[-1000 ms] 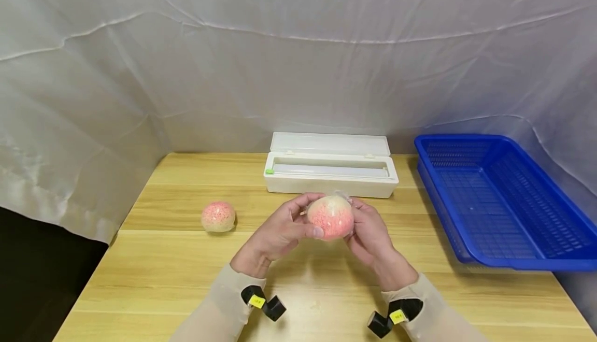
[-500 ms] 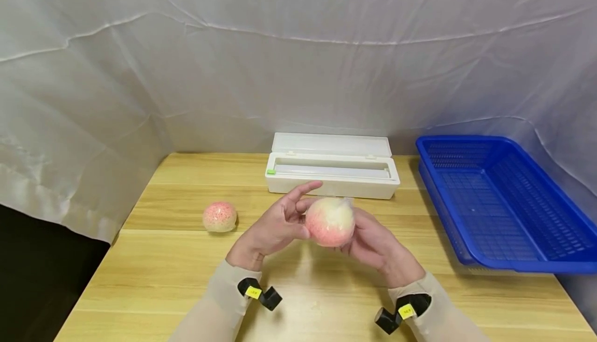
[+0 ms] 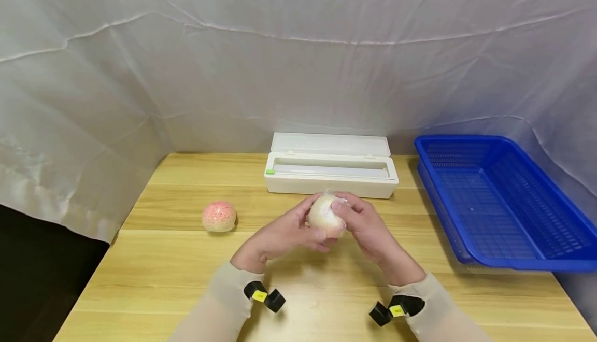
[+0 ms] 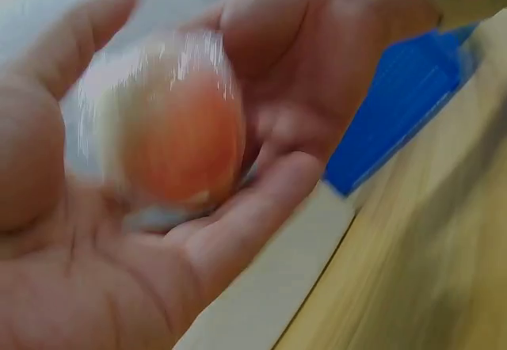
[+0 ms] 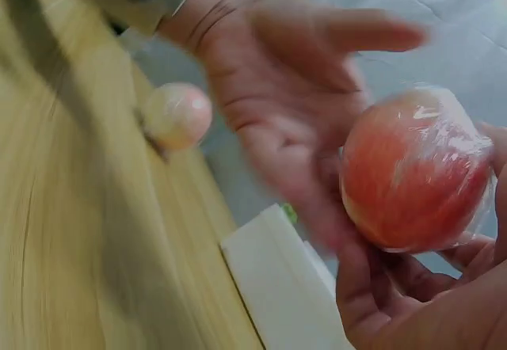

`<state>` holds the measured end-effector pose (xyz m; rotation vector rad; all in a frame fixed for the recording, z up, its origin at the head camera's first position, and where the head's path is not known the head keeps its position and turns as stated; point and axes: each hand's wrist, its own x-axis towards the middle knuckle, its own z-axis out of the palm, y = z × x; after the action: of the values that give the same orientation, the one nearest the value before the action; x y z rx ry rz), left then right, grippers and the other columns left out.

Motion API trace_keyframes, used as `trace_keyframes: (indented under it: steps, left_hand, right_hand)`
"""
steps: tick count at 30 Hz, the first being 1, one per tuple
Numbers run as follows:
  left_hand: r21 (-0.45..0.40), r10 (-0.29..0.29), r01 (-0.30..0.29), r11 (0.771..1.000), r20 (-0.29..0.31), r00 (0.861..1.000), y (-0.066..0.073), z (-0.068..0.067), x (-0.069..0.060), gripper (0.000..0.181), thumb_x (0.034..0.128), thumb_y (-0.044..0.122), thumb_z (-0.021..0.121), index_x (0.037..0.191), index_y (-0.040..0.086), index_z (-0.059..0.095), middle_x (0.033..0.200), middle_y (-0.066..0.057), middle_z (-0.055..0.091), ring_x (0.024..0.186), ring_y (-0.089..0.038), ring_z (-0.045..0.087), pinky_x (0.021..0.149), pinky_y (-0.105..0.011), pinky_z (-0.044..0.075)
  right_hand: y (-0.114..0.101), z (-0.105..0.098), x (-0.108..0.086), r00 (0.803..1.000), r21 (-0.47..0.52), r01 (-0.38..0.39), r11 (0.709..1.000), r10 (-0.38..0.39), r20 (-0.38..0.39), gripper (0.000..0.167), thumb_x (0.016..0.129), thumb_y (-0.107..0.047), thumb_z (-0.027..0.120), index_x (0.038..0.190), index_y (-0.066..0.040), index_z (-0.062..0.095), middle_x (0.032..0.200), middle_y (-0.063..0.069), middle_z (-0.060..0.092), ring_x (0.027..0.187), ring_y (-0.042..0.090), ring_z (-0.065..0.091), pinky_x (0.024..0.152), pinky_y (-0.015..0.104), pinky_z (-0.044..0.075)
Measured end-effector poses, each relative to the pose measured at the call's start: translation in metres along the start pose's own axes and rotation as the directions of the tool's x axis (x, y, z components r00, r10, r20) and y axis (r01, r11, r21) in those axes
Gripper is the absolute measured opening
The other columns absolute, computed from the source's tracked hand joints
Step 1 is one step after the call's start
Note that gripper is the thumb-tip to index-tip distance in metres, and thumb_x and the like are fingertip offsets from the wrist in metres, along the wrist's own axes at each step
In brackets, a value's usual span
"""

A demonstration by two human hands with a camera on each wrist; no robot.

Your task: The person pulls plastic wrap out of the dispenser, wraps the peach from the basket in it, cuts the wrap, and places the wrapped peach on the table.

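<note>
Between my hands, above the table, is a pink-and-cream peach (image 3: 321,216) wrapped in clear cling film, shiny and creased in the right wrist view (image 5: 418,172). My right hand (image 3: 373,236) grips it from the right, thumb pressed on its pale side. My left hand (image 3: 282,236) lies along its left side; in the right wrist view its thumb stands out straight, away from the peach, and its fingers reach under or beside it. Motion blurs the left wrist view. A second peach (image 3: 219,216), shiny as if wrapped, sits on the table at left.
Behind the hands stands a white cling film box (image 3: 331,182), its lid raised, with a roll inside and a green slider at its left end. A blue plastic basket (image 3: 459,228) is at the right. Grey cloth (image 3: 280,83) hangs around the wooden table (image 3: 163,280).
The held peach has turned, so its pale side now faces up instead of the pink. My right thumb has come over onto it. The left forefinger, stretched out half a second ago, has lowered.
</note>
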<state>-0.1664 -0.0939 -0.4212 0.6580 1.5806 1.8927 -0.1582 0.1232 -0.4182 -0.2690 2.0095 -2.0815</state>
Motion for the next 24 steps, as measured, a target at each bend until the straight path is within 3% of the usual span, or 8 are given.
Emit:
trace_keyframes:
  steps: [2, 5, 10, 13, 16, 18, 21, 24]
  left_hand:
    - [0.027, 0.004, -0.002, 1.000, -0.084, 0.996, -0.005, 0.010, 0.005, 0.067, 0.1048, 0.011, 0.066, 0.162, 0.016, 0.031, 0.136, -0.022, 0.056, 0.101, -0.034, 0.073, 0.084, -0.040, 0.065]
    - [0.132, 0.029, 0.000, 0.991, -0.217, 0.976, -0.013, 0.026, 0.011, 0.056, 0.1072, 0.025, 0.064, 0.154, 0.008, 0.039, 0.114, -0.017, 0.065, 0.084, -0.029, 0.074, 0.072, -0.039, 0.066]
    - [0.288, 0.077, 0.018, 0.958, -0.318, 0.945, -0.025, 0.043, 0.016, 0.058, 0.1064, 0.032, 0.065, 0.151, 0.005, 0.039, 0.103, -0.012, 0.066, 0.074, -0.024, 0.073, 0.071, -0.056, 0.065]
    - [0.245, 0.072, 0.014, 0.970, -0.340, 0.938, -0.027, 0.046, 0.017, 0.055, 0.1058, 0.030, 0.066, 0.147, 0.005, 0.041, 0.106, -0.014, 0.064, 0.075, -0.024, 0.074, 0.071, -0.056, 0.065]
    - [0.146, 0.049, 0.002, 0.989, -0.350, 0.935, -0.025, 0.046, 0.017, 0.048, 0.1065, 0.032, 0.065, 0.139, 0.004, 0.042, 0.112, -0.018, 0.063, 0.078, -0.027, 0.075, 0.068, -0.049, 0.066]
    - [0.074, 0.031, -0.005, 0.997, -0.353, 0.935, -0.024, 0.045, 0.017, 0.045, 0.1079, 0.035, 0.062, 0.133, 0.003, 0.041, 0.117, -0.020, 0.060, 0.079, -0.028, 0.075, 0.066, -0.045, 0.066]
    - [0.005, 0.008, -0.006, 1.000, -0.378, 0.926, -0.023, 0.045, 0.016, 0.045, 0.1096, 0.042, 0.056, 0.127, 0.004, 0.040, 0.118, -0.021, 0.058, 0.076, -0.027, 0.074, 0.062, -0.043, 0.066]
    - [0.003, -0.003, 0.004, 1.000, -0.417, 0.909, -0.023, 0.046, 0.016, 0.051, 0.1099, 0.050, 0.051, 0.128, 0.003, 0.041, 0.114, -0.020, 0.059, 0.073, -0.026, 0.073, 0.058, -0.043, 0.065]
  right_hand:
    - [0.003, 0.005, 0.000, 0.999, -0.070, 0.016, 0.997, -0.018, -0.029, 0.039, 0.109, -0.025, 0.056, 0.137, 0.001, 0.060, 0.115, 0.001, 0.067, 0.106, 0.015, 0.063, 0.093, 0.030, 0.054]
    - [0.007, 0.012, 0.000, 0.997, -0.092, 0.020, 0.996, -0.027, -0.078, 0.035, 0.109, -0.027, 0.053, 0.131, 0.000, 0.059, 0.108, 0.005, 0.067, 0.098, 0.019, 0.064, 0.089, 0.031, 0.054]
    - [0.010, 0.023, 0.001, 0.974, -0.006, 0.003, 1.000, -0.005, -0.228, 0.024, 0.109, -0.026, 0.051, 0.112, -0.004, 0.061, 0.095, 0.003, 0.066, 0.084, 0.020, 0.062, 0.069, 0.031, 0.053]
    - [0.010, 0.026, 0.000, 0.955, 0.017, 0.014, 1.000, -0.008, -0.295, 0.023, 0.108, -0.024, 0.052, 0.104, -0.004, 0.062, 0.095, 0.001, 0.067, 0.088, 0.018, 0.061, 0.070, 0.029, 0.053]
    - [0.010, 0.029, -0.001, 0.952, -0.078, 0.018, 0.997, -0.041, -0.302, 0.027, 0.109, -0.027, 0.050, 0.106, -0.004, 0.063, 0.100, 0.004, 0.067, 0.092, 0.018, 0.059, 0.074, 0.030, 0.052]
    - [0.010, 0.029, -0.002, 0.957, -0.192, 0.031, 0.981, -0.085, -0.279, 0.030, 0.110, -0.029, 0.047, 0.109, -0.005, 0.064, 0.107, 0.008, 0.067, 0.096, 0.019, 0.059, 0.078, 0.032, 0.051]
    - [0.012, 0.029, -0.003, 0.964, -0.356, 0.075, 0.932, -0.159, -0.212, 0.032, 0.112, -0.030, 0.041, 0.111, -0.008, 0.065, 0.116, 0.013, 0.065, 0.103, 0.023, 0.057, 0.084, 0.036, 0.050]
    - [0.016, 0.029, -0.004, 0.966, -0.404, 0.117, 0.907, -0.199, -0.166, 0.032, 0.114, -0.029, 0.038, 0.112, -0.010, 0.064, 0.120, 0.013, 0.062, 0.106, 0.025, 0.056, 0.088, 0.038, 0.049]
